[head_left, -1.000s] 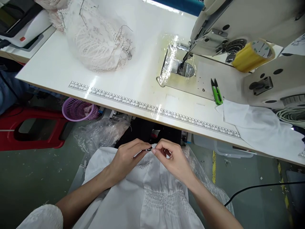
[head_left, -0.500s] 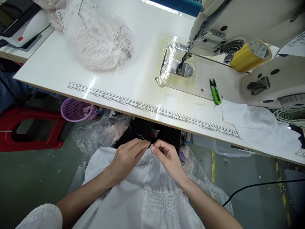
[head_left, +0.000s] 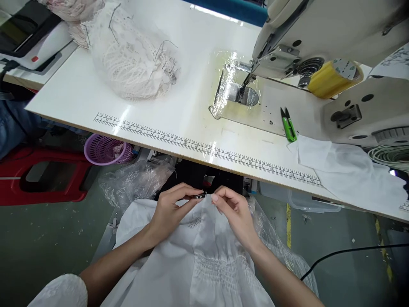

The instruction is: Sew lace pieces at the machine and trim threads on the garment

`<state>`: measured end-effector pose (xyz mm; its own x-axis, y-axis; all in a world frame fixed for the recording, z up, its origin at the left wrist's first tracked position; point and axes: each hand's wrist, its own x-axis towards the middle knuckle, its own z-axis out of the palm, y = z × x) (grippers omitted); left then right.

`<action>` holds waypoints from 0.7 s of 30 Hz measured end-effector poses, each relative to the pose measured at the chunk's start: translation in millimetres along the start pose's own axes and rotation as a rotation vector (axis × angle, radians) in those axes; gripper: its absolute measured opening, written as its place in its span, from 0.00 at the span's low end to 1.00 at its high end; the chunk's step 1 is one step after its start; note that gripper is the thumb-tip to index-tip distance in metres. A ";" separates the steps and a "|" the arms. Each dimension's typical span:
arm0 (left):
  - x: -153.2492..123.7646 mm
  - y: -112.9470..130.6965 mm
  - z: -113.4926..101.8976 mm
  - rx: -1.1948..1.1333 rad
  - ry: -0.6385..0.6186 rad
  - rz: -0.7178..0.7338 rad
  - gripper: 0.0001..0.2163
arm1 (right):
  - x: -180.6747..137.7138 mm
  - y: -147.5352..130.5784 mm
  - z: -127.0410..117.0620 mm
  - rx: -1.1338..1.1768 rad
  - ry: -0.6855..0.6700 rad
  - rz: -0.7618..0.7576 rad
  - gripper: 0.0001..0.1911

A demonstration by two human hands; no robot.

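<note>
Below the table's front edge, my left hand pinches a small dark metal piece between thumb and fingers; its exact kind is too small to make out. Close beside it, my right hand is closed in a pinch on the top edge of a white garment. The cloth hangs down from between my hands and spreads toward me, with a gathered, shirred panel lower down. My right fingertips almost meet the metal piece.
A sewing machine stands on the white table, with green thread snips and white cloth nearby. A heap of white lace lies at left. Below are a purple basket and a red stool.
My hands have drawn slightly apart, the right one shifting right. More of the metal piece shows in my left fingers. The view has shifted a little.
</note>
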<state>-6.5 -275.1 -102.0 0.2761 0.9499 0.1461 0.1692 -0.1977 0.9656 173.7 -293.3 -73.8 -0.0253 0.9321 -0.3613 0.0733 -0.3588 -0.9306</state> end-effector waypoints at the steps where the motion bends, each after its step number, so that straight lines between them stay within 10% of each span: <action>1: 0.8 1.1 0.2 -0.064 0.007 -0.064 0.07 | -0.5 -1.0 -1.9 0.003 0.030 -0.024 0.15; 9: 3.7 9.8 0.2 -0.321 0.034 -0.298 0.04 | 1.8 -0.7 -4.8 0.105 -0.261 0.051 0.17; 21: 5.4 5.9 -2.3 -0.605 -0.059 -0.571 0.08 | -7.4 -24.9 -14.9 -0.232 -0.046 -0.227 0.08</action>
<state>-6.2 -270.6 -95.0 0.3544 0.8471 -0.3961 -0.2345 0.4906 0.8393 186.9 -290.6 -47.1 -0.1114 0.9819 -0.1535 0.2858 -0.1163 -0.9512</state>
